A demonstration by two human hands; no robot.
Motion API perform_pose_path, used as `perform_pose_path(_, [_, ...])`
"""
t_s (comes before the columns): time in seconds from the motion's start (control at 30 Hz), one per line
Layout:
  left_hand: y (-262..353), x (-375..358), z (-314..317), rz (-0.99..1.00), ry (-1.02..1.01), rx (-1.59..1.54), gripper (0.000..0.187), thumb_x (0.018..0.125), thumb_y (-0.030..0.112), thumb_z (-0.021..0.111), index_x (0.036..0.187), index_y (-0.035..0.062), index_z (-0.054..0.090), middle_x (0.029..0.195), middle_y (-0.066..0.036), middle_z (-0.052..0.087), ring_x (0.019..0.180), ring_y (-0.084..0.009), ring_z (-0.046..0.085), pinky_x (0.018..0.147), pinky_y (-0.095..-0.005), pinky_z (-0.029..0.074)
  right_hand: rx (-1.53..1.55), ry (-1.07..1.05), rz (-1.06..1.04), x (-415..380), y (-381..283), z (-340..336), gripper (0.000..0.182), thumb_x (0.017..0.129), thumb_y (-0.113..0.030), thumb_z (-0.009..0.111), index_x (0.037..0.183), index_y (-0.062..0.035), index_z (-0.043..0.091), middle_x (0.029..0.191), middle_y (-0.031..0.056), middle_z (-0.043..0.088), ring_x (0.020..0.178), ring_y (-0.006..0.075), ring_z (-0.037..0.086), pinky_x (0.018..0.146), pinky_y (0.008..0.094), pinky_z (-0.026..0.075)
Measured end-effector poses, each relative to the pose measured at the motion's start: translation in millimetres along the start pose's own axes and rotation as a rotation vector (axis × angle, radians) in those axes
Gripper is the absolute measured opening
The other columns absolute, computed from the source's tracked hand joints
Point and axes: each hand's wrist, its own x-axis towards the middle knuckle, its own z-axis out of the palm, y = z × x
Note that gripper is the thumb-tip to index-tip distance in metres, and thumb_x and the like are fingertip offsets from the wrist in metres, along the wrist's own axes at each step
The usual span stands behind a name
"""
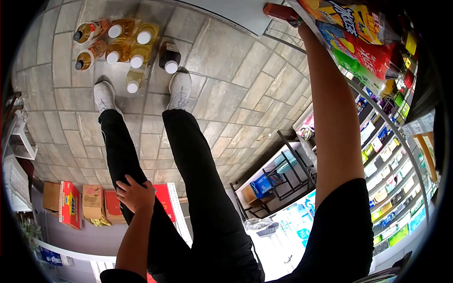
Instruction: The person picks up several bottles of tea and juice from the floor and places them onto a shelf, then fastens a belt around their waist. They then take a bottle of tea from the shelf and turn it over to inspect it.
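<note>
My left hand (137,194) lies on my left leg near the knee, its fingers spread and nothing in it. My right arm stretches up to the wire shelf at the top right. There my right hand (303,29), mostly hidden, is at the neck of a red-brown bottle (281,12) lying on its side and appears closed on it. On the floor beyond my shoes stand several bottles with white caps, among them a yellow oil bottle (147,34) and a dark bottle (169,55). Two bottles with dark caps, one a labelled bottle (92,30), stand at their left.
Colourful snack packets (351,26) hang beside my right forearm. Shelves of small boxes (391,188) curve along the right. Cardboard boxes (93,200) and a red carton (70,205) sit at lower left. A dark metal rack (283,172) stands right of my legs.
</note>
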Motion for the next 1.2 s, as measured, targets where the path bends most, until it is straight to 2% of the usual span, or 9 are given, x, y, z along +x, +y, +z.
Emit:
perform_pose_path(0.23, [-1,0,-2,0.0,-0.012,0.005,0.074,0.09,0.041,0.055,0.153,0.0052,0.041,0.155,-0.032,0.037,0.138,-0.0466,0.043,0.116,-0.0549,0.034,0.01,0.002,0.02,-5,1,-2,0.058,0.095,-0.033,0.055,0.148,-0.0091,0.053,0.154,0.021,0.05,0.141,0.042,0.047,0.121,0.0466,0.032])
perform_pose_path(0.3, [-4,1,7,0.022,0.096,0.057,0.073,0.089,0.044,0.058,0.15,0.0059,0.045,0.152,-0.031,0.041,0.13,-0.0452,0.048,0.108,-0.0527,0.042,0.007,-0.003,0.024,-6,2,-2,0.058,0.095,-0.033,0.055,0.148,-0.0091,0.053,0.154,0.0211,0.05,0.141,0.042,0.047,0.121,0.0466,0.032])
perform_pose_path(0.83, [0,4,7,0.012,0.077,0.054,0.073,0.089,0.043,0.057,0.151,0.005,0.046,0.152,-0.031,0.041,0.132,-0.0468,0.047,0.109,-0.0535,0.041,0.009,-0.009,0.03,15,2,9,0.06,0.094,-0.034,0.056,0.149,-0.0089,0.052,0.154,0.0216,0.049,0.141,0.042,0.047,0.121,0.0463,0.033])
perform_pose_path(0.9, [1,3,2,0.003,0.022,0.016,0.073,0.089,0.04,0.056,0.151,0.0043,0.044,0.155,-0.032,0.038,0.138,-0.0474,0.042,0.116,-0.0562,0.034,0.008,-0.01,0.028,16,2,11,0.06,0.094,-0.034,0.056,0.149,-0.0089,0.052,0.154,0.0217,0.049,0.141,0.042,0.047,0.121,0.0463,0.033])
perform_pose_path(1.13, [0,3,3,0.01,0.035,0.025,0.073,0.088,0.04,0.057,0.151,0.0052,0.044,0.155,-0.032,0.038,0.138,-0.0473,0.043,0.115,-0.0556,0.035,0.016,-0.018,0.035,20,2,12,0.061,0.094,-0.034,0.057,0.149,-0.0089,0.052,0.155,0.0219,0.049,0.141,0.0421,0.048,0.121,0.0462,0.033])
perform_pose_path(1.2, [0,2,3,0.015,0.065,0.076,0.074,0.088,0.043,0.057,0.152,0.0061,0.046,0.153,-0.031,0.041,0.133,-0.0463,0.047,0.111,-0.0533,0.04,0.017,-0.02,0.038,20,3,13,0.061,0.094,-0.034,0.057,0.149,-0.0088,0.052,0.155,0.022,0.049,0.141,0.0421,0.048,0.121,0.0462,0.033])
